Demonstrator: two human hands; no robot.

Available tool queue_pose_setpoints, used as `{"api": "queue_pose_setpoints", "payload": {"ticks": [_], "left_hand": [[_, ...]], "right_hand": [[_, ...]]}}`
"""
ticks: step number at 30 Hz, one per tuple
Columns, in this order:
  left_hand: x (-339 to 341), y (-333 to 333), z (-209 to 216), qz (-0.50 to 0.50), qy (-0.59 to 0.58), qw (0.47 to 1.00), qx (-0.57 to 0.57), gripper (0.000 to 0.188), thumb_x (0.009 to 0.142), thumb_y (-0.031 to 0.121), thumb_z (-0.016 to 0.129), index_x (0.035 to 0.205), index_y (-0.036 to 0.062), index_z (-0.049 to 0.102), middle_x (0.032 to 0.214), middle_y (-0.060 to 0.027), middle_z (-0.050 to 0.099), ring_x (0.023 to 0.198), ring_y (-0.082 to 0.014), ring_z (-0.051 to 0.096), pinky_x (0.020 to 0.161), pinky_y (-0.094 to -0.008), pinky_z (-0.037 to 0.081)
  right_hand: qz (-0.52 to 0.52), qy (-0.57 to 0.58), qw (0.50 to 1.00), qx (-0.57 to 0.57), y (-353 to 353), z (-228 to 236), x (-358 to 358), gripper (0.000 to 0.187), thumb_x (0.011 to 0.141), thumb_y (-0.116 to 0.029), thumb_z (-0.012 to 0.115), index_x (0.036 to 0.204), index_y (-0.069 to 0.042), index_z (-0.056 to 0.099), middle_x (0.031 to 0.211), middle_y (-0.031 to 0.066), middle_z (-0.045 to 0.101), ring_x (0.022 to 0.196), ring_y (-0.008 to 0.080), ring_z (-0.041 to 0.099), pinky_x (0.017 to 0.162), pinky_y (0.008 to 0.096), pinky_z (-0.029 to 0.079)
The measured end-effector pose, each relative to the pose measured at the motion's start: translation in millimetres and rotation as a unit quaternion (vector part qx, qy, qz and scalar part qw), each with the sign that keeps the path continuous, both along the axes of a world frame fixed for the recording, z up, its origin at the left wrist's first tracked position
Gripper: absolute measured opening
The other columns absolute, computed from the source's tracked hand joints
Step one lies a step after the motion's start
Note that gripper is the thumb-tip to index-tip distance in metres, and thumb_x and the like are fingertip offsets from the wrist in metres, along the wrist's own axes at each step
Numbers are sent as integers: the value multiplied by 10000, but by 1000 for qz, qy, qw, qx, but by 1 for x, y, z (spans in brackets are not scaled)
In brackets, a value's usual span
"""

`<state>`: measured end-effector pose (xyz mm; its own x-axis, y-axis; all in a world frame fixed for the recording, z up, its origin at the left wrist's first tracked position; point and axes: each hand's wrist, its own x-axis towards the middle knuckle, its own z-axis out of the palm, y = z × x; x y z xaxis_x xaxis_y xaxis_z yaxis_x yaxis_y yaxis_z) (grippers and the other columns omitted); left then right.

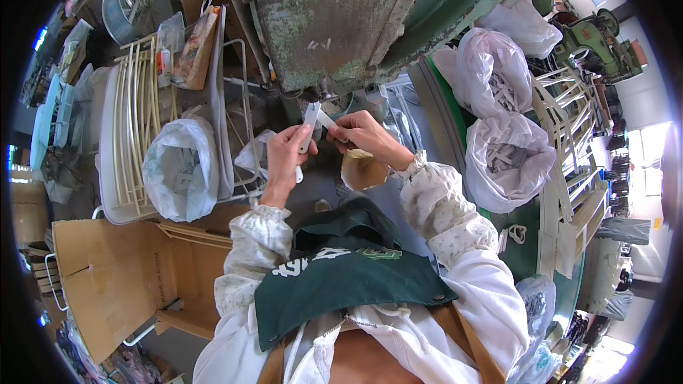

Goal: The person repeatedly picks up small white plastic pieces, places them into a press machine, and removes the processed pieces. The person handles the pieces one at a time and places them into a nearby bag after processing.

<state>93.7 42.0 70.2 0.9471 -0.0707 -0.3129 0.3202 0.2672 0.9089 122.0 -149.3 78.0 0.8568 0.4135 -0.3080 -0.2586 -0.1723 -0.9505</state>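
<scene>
In front of the worn green machine (pixel 334 21), my left hand (pixel 287 155) pinches a flat white strip (pixel 311 118) with a hole near its lower end. The end of another white piece (pixel 299 173) shows below the fingers. My right hand (pixel 364 135) is closed on a second white strip (pixel 325 120), tilted so that its tip meets or overlaps the first; I cannot tell whether they are joined. Both strips are just below the machine's lower metal part. Beneath my right hand there is a tan, open-topped container (pixel 363 173).
At the left stands a white bag (pixel 181 178) of pale pieces beside a tub (pixel 108 149) holding long cream rods. An open cardboard box (pixel 107 277) is at lower left. On the right, bags of white strips (pixel 509 188) sit by more cream strips (pixel 569 199). A fan (pixel 135 3) is at far left.
</scene>
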Motion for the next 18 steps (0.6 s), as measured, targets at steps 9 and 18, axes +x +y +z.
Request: {"api": "queue_pose_setpoints", "payload": {"ticks": [9, 18], "left_hand": [[-3, 11, 4, 20, -20, 999, 42, 191, 877, 156, 655, 875, -34, 676, 564, 10, 520, 434, -21, 372, 400, -181, 222], [-2, 15, 1, 9, -16, 1000, 22, 170, 877, 131, 639, 859, -35, 672, 567, -6, 540, 452, -34, 426, 405, -185, 246]], "right_hand": [[14, 20, 1000, 1, -7, 8, -3, 280, 940, -223, 577, 855, 31, 658, 601, 16, 580, 500, 41, 436, 461, 196, 319], [15, 33, 999, 22, -10, 6, -3, 297, 928, -248, 585, 835, 17, 682, 608, 8, 595, 529, 48, 482, 499, 200, 372]]}}
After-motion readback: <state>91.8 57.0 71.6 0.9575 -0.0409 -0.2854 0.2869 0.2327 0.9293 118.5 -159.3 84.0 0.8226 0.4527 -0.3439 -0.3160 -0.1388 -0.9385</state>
